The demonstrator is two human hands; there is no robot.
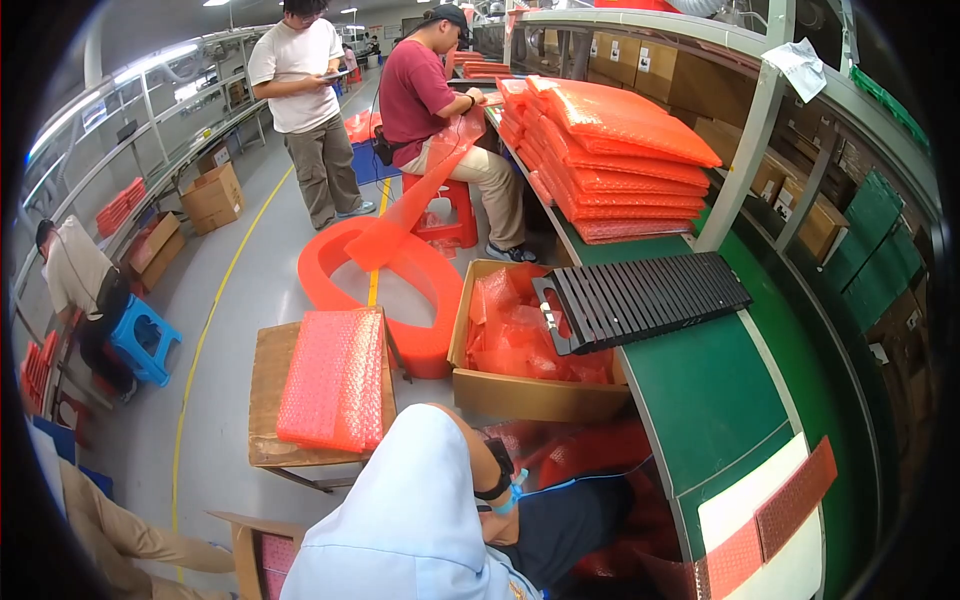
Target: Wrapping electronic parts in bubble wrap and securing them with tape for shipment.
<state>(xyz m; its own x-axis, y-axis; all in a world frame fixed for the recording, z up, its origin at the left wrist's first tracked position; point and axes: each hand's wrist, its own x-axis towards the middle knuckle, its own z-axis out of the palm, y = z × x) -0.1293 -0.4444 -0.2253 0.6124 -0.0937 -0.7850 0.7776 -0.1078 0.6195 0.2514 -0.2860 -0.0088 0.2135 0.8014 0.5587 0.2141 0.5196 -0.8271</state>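
My left arm, in a light blue sleeve (400, 500), bends inward at the lower middle. It bears a black watch (492, 470) and a light blue wrist strap (514, 492) with a blue cord running right to the bench. My left hand (500, 526) rests low over my dark trousers (565, 525); its fingers are hidden, and nothing shows in it. My right hand does not show. Red bubble wrap (600, 455) lies beside my legs. On the green bench (705, 400) at my right, pink bubble-wrap pieces (795, 497) lie on a white sheet (745, 510).
A black slotted rack (645, 300) overhangs a cardboard box (540, 397) of red wrap. Bubble-wrap bags (330, 385) lie on a wooden stool (265, 400). Beyond are a red wrap roll (430, 345), stacked red packages (610, 170), a seated person (420, 85) and a standing person (300, 75).
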